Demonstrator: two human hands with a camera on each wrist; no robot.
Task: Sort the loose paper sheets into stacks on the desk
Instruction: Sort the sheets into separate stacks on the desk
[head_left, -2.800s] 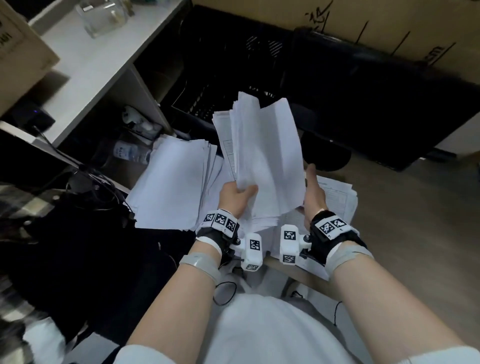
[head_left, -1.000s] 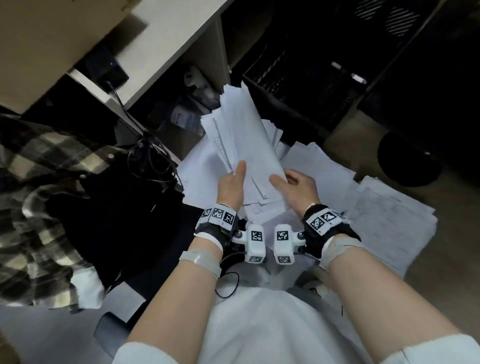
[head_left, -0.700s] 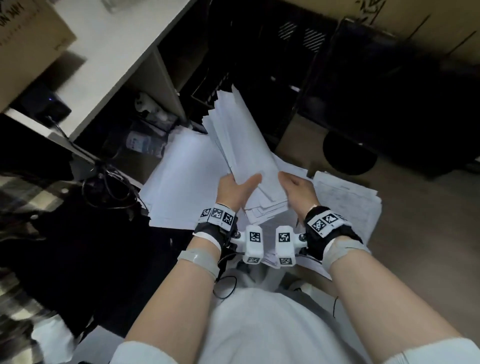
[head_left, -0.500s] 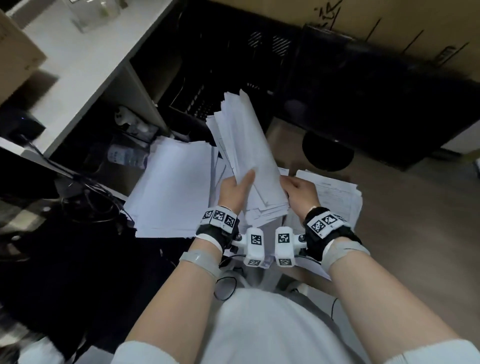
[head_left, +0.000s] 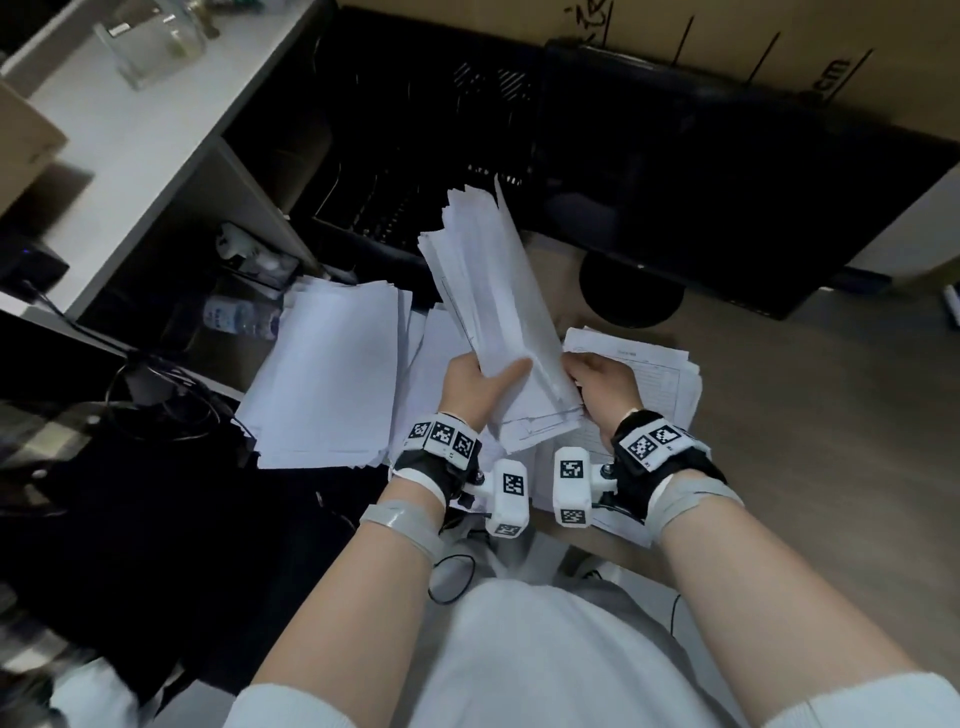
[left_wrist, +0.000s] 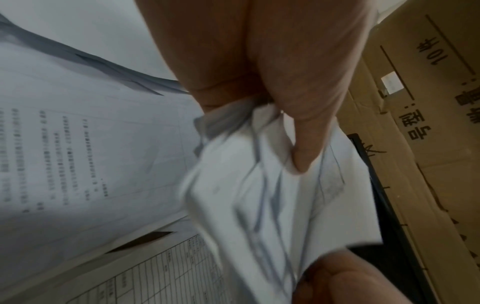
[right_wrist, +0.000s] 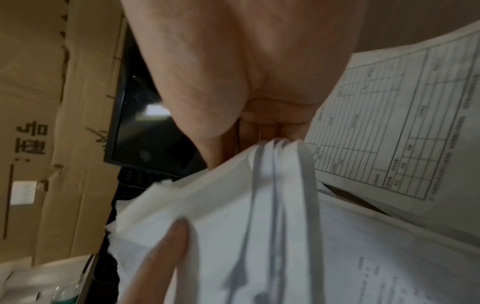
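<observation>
Gripping a bundle of sheets (head_left: 498, 312) at its bottom corners, both hands, left (head_left: 470, 387) and right (head_left: 605, 387), hold it upright between a blank stack (head_left: 327, 379) and a printed-forms stack (head_left: 660, 374) on the tabletop (head_left: 805, 467). Versus half a second ago, the bundle looks squared tighter. A cardboard box (left_wrist: 428, 102) reads "10".

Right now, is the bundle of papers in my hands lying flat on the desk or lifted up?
Lifted up. The bundle stands tilted above the desk stacks, gripped at its lower end by the left hand and right hand.
</observation>
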